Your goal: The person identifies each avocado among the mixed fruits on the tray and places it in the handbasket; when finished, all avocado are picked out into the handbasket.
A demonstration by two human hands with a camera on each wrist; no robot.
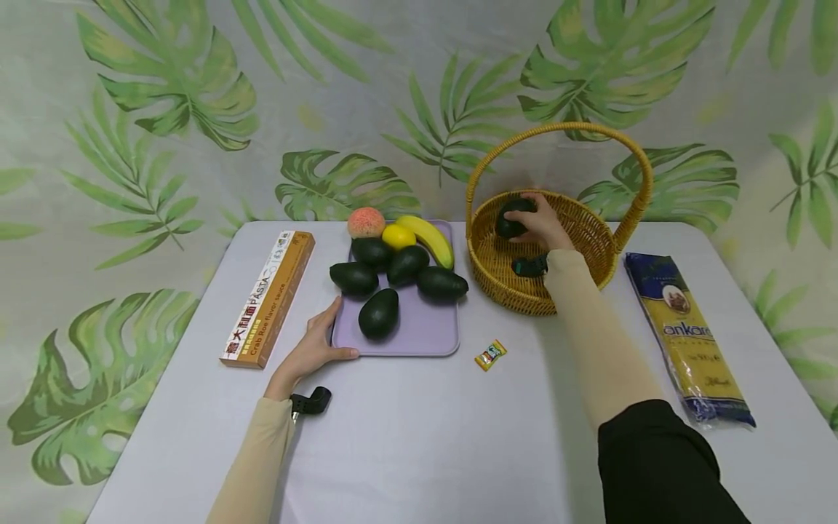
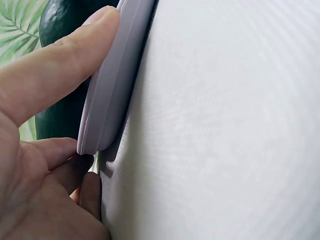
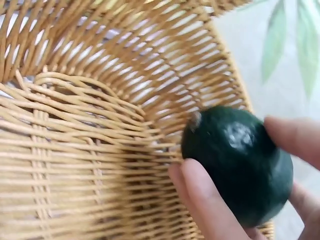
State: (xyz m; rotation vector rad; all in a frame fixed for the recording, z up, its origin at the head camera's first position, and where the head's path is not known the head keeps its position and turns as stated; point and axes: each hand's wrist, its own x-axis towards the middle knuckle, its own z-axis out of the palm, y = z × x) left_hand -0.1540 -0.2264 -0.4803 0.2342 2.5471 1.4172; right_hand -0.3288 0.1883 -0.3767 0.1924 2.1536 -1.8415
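Inside the wicker basket (image 1: 543, 291), my right hand (image 1: 540, 222) holds a dark green avocado (image 3: 237, 165) between thumb and fingers, close to the basket's left inner wall. My left hand (image 1: 317, 346) grips the near left corner of the lilac tray (image 2: 110, 80), its thumb over the front rim and its fingers along the left side. On the tray lie several more avocados (image 1: 378, 314), one of them alone near the front. A lemon (image 1: 398, 236), a banana (image 1: 428, 240) and a peach (image 1: 366, 223) sit at the tray's back.
A pasta box (image 1: 268, 298) lies left of the tray. On the far right lies a yellow and blue pasta packet (image 1: 687, 335). A small wrapped candy (image 1: 490, 355) is between tray and basket, nearer the front. The basket's tall handle (image 1: 563, 127) arches over its opening.
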